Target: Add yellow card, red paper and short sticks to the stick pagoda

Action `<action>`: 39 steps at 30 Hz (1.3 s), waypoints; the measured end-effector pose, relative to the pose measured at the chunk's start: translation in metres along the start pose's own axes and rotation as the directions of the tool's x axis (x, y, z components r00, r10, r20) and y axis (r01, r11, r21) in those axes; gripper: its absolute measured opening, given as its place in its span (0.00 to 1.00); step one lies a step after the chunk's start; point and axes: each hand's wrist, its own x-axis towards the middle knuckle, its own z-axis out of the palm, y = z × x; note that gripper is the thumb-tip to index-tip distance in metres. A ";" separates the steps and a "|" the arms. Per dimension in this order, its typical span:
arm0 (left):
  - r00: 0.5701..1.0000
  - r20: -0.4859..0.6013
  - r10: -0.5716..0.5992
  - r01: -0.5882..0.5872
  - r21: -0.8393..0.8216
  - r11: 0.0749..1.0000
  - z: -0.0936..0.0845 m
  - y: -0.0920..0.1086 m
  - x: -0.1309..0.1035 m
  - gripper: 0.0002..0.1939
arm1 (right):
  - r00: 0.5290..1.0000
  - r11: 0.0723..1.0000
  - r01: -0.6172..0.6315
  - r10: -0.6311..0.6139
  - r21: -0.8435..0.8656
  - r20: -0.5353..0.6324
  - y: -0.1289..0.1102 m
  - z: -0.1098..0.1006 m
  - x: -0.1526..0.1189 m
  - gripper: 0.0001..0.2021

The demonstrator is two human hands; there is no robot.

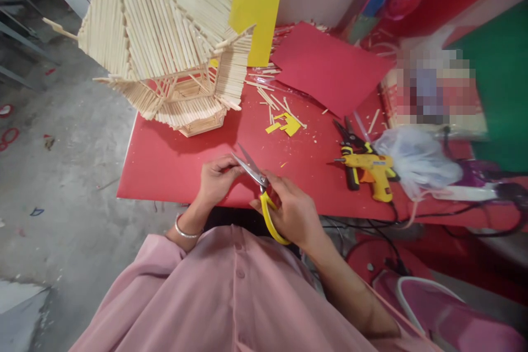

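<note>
My right hand is wrapped around the yellow handles of a pair of scissors. Their metal blades are parted and point up and left, toward my left hand. The fingers of that hand are pinched beside the blades; whatever lies between them is too small to make out. Beyond both hands stands a model pavilion built of thin wooden sticks, with a sloped, tiered roof. Cut yellow paper scraps lie on the red tabletop past the scissors, beside some loose sticks.
At the right lie a yellow glue gun, black-and-yellow pliers and a clear plastic bag. Red card covers more sticks at the back, beside a yellow sheet. Black cables trail along the table's front edge.
</note>
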 end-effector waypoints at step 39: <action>0.931 0.351 -0.100 0.133 -0.071 0.989 -0.003 -0.007 0.005 0.20 | 1.000 0.992 0.009 -0.010 -0.124 -0.006 0.012 -0.007 -0.006 0.28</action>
